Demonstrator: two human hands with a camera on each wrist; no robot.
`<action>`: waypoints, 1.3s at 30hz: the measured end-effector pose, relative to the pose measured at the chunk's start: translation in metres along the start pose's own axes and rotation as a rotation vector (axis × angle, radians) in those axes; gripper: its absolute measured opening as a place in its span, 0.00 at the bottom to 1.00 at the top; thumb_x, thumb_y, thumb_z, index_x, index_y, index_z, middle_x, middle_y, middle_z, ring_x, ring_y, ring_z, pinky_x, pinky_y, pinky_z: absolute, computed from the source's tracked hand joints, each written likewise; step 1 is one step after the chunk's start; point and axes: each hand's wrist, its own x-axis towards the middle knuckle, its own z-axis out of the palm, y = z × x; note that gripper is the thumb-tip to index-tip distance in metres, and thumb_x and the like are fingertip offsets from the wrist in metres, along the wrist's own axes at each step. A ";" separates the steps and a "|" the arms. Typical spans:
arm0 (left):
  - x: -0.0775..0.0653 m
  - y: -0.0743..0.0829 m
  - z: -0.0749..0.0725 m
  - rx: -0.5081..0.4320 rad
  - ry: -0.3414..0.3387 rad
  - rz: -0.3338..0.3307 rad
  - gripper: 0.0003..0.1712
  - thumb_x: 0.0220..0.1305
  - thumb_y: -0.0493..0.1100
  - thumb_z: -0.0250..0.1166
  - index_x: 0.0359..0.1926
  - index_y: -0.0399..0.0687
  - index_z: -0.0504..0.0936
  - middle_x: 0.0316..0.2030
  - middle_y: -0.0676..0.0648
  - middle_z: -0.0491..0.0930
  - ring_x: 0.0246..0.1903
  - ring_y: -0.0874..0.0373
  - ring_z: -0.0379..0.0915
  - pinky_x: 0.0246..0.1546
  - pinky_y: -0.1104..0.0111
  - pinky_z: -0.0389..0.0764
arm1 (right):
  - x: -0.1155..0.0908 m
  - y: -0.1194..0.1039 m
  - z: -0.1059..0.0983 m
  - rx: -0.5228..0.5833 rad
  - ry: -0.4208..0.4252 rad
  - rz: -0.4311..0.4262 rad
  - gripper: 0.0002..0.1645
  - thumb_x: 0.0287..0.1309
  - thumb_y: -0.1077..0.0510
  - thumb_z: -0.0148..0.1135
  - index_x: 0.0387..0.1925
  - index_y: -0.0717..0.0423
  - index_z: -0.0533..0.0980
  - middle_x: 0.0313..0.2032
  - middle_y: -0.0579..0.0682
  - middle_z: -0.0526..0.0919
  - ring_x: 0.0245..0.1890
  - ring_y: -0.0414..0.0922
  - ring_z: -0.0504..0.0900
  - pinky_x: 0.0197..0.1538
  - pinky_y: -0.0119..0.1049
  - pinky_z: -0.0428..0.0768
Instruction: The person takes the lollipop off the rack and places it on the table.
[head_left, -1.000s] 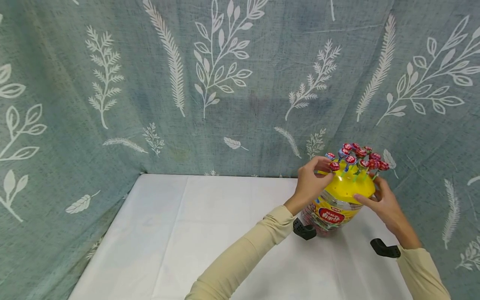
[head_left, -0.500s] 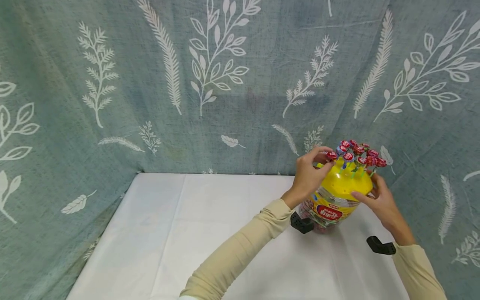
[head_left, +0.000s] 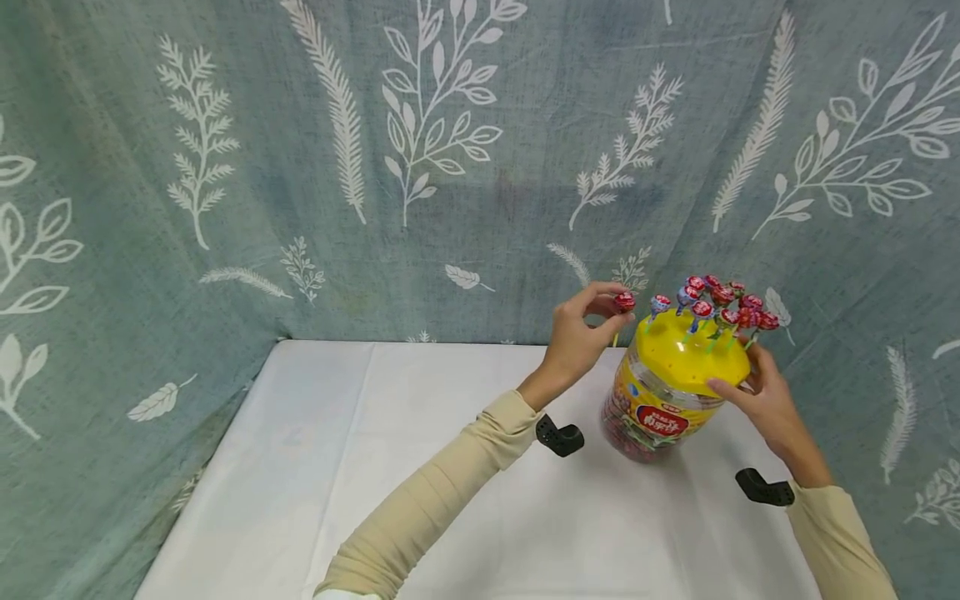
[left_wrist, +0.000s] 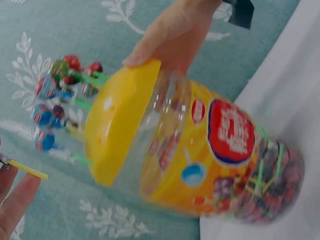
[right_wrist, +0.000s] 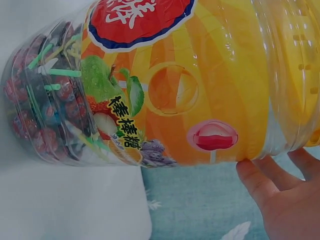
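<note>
My left hand [head_left: 579, 333] pinches a lollipop with a red wrapper [head_left: 624, 302] between thumb and fingers, to the left of the jar's lid. Its yellow stick [left_wrist: 27, 169] shows in the left wrist view, apart from the lid. A big clear plastic candy jar [head_left: 660, 419] stands on the table, with a yellow-and-red label and more lollipops inside. Several lollipops stick up from holes in its domed yellow lid [head_left: 678, 358], including a blue-wrapped lollipop [left_wrist: 45, 140] at the near side. My right hand [head_left: 768, 408] grips the jar's right side at the lid, its thumb in front.
A white-covered table [head_left: 420, 467] spreads out to the left of the jar. Behind it hangs a grey-green curtain [head_left: 510, 167] with white leaf prints. A black wrist mount [head_left: 560, 436] sits by my left wrist, another black mount [head_left: 765, 487] by the right.
My left hand has drawn the red lollipop up and left, away from the lid, uncovering a blue lollipop there. The right hand stays on the jar.
</note>
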 end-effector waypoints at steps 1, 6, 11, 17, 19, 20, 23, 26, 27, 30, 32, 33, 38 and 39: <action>0.000 -0.002 -0.003 0.001 0.006 -0.005 0.15 0.57 0.29 0.65 0.47 0.33 0.76 0.35 0.36 0.81 0.34 0.46 0.78 0.28 0.74 0.78 | 0.000 0.000 -0.001 0.001 0.000 0.002 0.51 0.64 0.53 0.58 0.74 0.48 0.36 0.70 0.62 0.46 0.64 0.62 0.56 0.49 0.18 0.70; -0.004 -0.008 -0.022 0.003 0.035 -0.035 0.16 0.56 0.28 0.65 0.48 0.34 0.77 0.35 0.36 0.82 0.35 0.46 0.79 0.24 0.74 0.76 | 0.000 -0.002 0.000 -0.001 -0.002 0.012 0.51 0.64 0.53 0.58 0.74 0.48 0.35 0.71 0.62 0.44 0.66 0.65 0.52 0.62 0.49 0.66; -0.010 -0.013 -0.040 -0.009 0.030 -0.057 0.17 0.57 0.28 0.65 0.49 0.34 0.76 0.35 0.33 0.81 0.36 0.44 0.80 0.23 0.70 0.78 | -0.001 -0.003 0.000 0.007 0.008 0.026 0.51 0.64 0.52 0.58 0.74 0.49 0.35 0.72 0.62 0.43 0.66 0.66 0.52 0.60 0.63 0.61; -0.018 -0.015 -0.056 0.000 0.028 -0.078 0.17 0.57 0.28 0.65 0.49 0.33 0.76 0.35 0.33 0.81 0.35 0.43 0.79 0.27 0.62 0.83 | -0.002 -0.002 0.000 0.016 0.020 0.020 0.51 0.64 0.52 0.58 0.74 0.49 0.36 0.72 0.62 0.43 0.66 0.66 0.51 0.60 0.63 0.60; -0.021 -0.015 -0.060 0.006 0.035 -0.081 0.18 0.56 0.28 0.65 0.49 0.33 0.77 0.35 0.33 0.81 0.34 0.43 0.79 0.28 0.61 0.83 | -0.002 -0.001 0.000 0.004 0.022 0.019 0.51 0.64 0.52 0.58 0.74 0.49 0.36 0.72 0.62 0.44 0.66 0.65 0.52 0.63 0.54 0.63; -0.022 -0.016 -0.062 0.015 0.039 -0.080 0.18 0.56 0.27 0.65 0.49 0.33 0.77 0.34 0.33 0.81 0.34 0.43 0.79 0.28 0.61 0.83 | -0.002 -0.001 0.000 0.000 0.021 0.019 0.51 0.64 0.52 0.58 0.74 0.49 0.36 0.72 0.62 0.44 0.66 0.65 0.52 0.63 0.48 0.65; -0.027 -0.017 -0.069 0.018 0.045 -0.092 0.18 0.55 0.27 0.65 0.49 0.32 0.77 0.33 0.32 0.81 0.32 0.41 0.79 0.28 0.59 0.82 | -0.001 0.000 0.000 -0.007 0.018 0.020 0.51 0.64 0.52 0.58 0.74 0.49 0.36 0.72 0.61 0.44 0.66 0.64 0.53 0.57 0.28 0.70; -0.031 -0.018 -0.076 0.026 0.049 -0.115 0.18 0.56 0.27 0.65 0.49 0.33 0.77 0.33 0.32 0.80 0.31 0.39 0.79 0.27 0.58 0.82 | -0.001 0.001 0.000 0.004 0.015 0.017 0.50 0.64 0.52 0.58 0.74 0.48 0.36 0.72 0.61 0.45 0.65 0.62 0.54 0.51 0.19 0.70; -0.032 -0.018 -0.079 0.026 0.049 -0.127 0.18 0.56 0.27 0.65 0.49 0.33 0.77 0.33 0.32 0.80 0.32 0.39 0.79 0.27 0.57 0.83 | -0.001 0.002 0.000 0.006 0.015 0.016 0.50 0.64 0.53 0.58 0.74 0.48 0.36 0.72 0.61 0.46 0.65 0.62 0.55 0.50 0.18 0.70; -0.036 -0.020 -0.087 0.047 0.050 -0.151 0.18 0.56 0.27 0.65 0.49 0.34 0.77 0.33 0.33 0.80 0.32 0.39 0.79 0.26 0.56 0.83 | -0.002 0.002 0.000 0.009 0.018 0.009 0.50 0.64 0.53 0.58 0.74 0.47 0.37 0.72 0.61 0.46 0.65 0.61 0.55 0.48 0.17 0.70; -0.039 -0.021 -0.093 0.064 0.046 -0.163 0.18 0.56 0.27 0.65 0.49 0.34 0.77 0.33 0.33 0.80 0.32 0.40 0.79 0.26 0.55 0.82 | -0.002 0.003 0.000 0.010 0.022 0.004 0.50 0.64 0.53 0.58 0.74 0.47 0.37 0.72 0.60 0.46 0.65 0.60 0.55 0.48 0.17 0.70; -0.041 -0.022 -0.096 0.065 0.042 -0.174 0.18 0.57 0.27 0.65 0.50 0.34 0.77 0.34 0.33 0.80 0.32 0.39 0.79 0.26 0.54 0.82 | -0.002 0.003 0.000 0.010 0.023 0.002 0.50 0.64 0.54 0.58 0.74 0.47 0.37 0.72 0.60 0.46 0.65 0.60 0.56 0.48 0.16 0.70; -0.051 -0.027 -0.112 0.075 0.043 -0.225 0.18 0.57 0.28 0.65 0.50 0.34 0.77 0.35 0.32 0.80 0.33 0.38 0.79 0.26 0.53 0.82 | -0.001 0.004 0.001 0.012 0.025 0.000 0.49 0.64 0.54 0.58 0.74 0.47 0.37 0.71 0.59 0.47 0.65 0.58 0.56 0.49 0.17 0.70; -0.053 -0.028 -0.115 0.075 0.047 -0.237 0.18 0.57 0.28 0.65 0.50 0.34 0.77 0.35 0.31 0.80 0.33 0.38 0.79 0.26 0.53 0.82 | -0.001 0.004 0.001 0.012 0.025 -0.001 0.49 0.64 0.54 0.58 0.74 0.47 0.38 0.71 0.60 0.48 0.65 0.58 0.57 0.49 0.17 0.70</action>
